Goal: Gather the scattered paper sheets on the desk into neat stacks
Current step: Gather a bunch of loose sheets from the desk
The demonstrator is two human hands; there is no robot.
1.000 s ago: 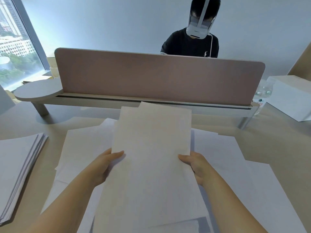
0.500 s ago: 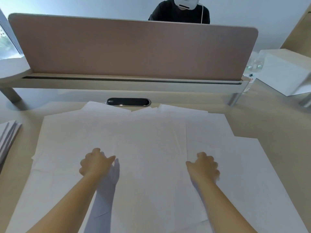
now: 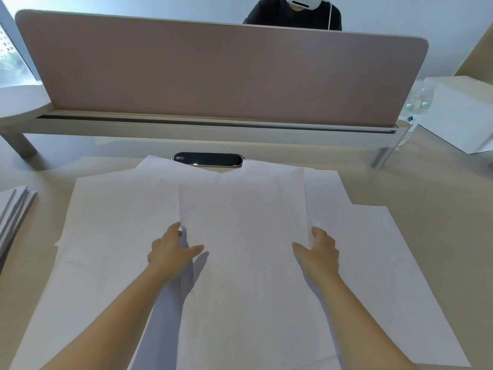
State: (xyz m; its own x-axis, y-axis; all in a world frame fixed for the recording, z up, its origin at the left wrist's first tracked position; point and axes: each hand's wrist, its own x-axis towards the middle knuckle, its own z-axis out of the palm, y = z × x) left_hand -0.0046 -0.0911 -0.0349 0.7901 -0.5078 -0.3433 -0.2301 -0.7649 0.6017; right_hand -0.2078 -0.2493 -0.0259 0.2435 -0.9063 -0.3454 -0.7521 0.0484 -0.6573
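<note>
Working across the bench point(image 3: 432, 209), we have a wide spread of loose white sheets point(image 3: 112, 222) overlapping in front of us, too layered to count exactly, though at least five separate edges show. One squared bundle point(image 3: 240, 249) lies on top in the middle, and one finished pile point(image 3: 13, 212) sits at the left edge. Behind stand one pink divider point(image 3: 213, 73) and one dark cable port point(image 3: 208, 159). Paper like this is probably light, floppy and slippery, so we judge the long side edges the best hold. Our left hand point(image 3: 170, 249) and right hand point(image 3: 320, 252) each clasp one side edge of the bundle, thumb on top, fingers at the edge.
</note>
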